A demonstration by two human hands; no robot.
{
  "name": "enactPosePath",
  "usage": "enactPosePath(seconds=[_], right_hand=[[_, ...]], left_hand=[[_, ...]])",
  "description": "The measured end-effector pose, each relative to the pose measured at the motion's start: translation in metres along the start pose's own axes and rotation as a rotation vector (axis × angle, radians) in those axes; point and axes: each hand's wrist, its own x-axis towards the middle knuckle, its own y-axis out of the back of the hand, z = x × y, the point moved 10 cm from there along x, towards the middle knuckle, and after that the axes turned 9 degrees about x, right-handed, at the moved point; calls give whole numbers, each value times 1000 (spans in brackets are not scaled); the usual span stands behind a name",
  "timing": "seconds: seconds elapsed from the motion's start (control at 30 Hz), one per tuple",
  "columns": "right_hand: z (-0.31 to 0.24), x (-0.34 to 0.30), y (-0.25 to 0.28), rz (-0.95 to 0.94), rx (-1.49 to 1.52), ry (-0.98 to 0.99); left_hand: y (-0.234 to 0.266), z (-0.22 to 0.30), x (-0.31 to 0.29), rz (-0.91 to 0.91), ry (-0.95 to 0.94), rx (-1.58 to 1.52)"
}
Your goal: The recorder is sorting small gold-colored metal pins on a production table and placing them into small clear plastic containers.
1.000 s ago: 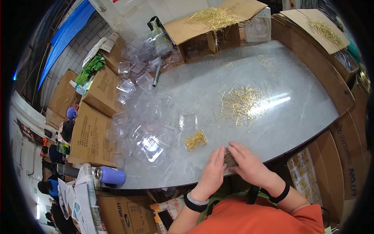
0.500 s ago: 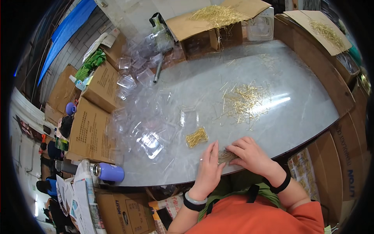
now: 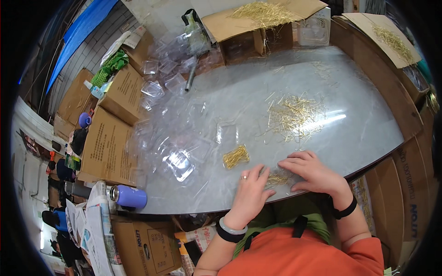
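Observation:
A small bundle of thin gold wire hooks (image 3: 277,178) lies at the table's near edge, between my two hands. On its left is my left hand (image 3: 251,189), with a ring, fingers apart and fingertips close to the bundle. My right hand (image 3: 315,175) sits at the bundle's right end, fingers stretched and spread, thumb beneath. Whether either hand touches the wires is hard to tell. Just beyond the left hand, a small clear plastic box (image 3: 225,164) holds a neat gold bundle (image 3: 236,157). A loose heap of gold wires (image 3: 297,115) is spread farther off.
Clear plastic boxes (image 3: 177,161) cover the table's left side, with an open clear tray (image 3: 228,132) near the middle. A dark metal tube (image 3: 190,79) lies farther back. A purple bottle (image 3: 131,196) stands at the left edge. Cardboard boxes (image 3: 110,147) line the left side.
My hands have moved apart, uncovering more of the wire bundle between them. The right hand has shifted right and its fingers have straightened. The whole view has shifted slightly.

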Motion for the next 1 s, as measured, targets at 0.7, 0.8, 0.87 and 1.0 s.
enactPosePath(seconds=[0.7, 0.8, 0.87, 1.0], right_hand=[[-26, 7, -29, 317, 298, 3], [-22, 13, -19, 177, 58, 25], [-20, 16, -17, 114, -36, 35], [-15, 16, -18, 145, -65, -4]], left_hand=[[-27, 1, -15, 115, -66, -109], [-22, 4, -17, 157, -72, -85], [-23, 2, -17, 165, -105, -117], [-24, -4, -18, 171, -131, -154]])
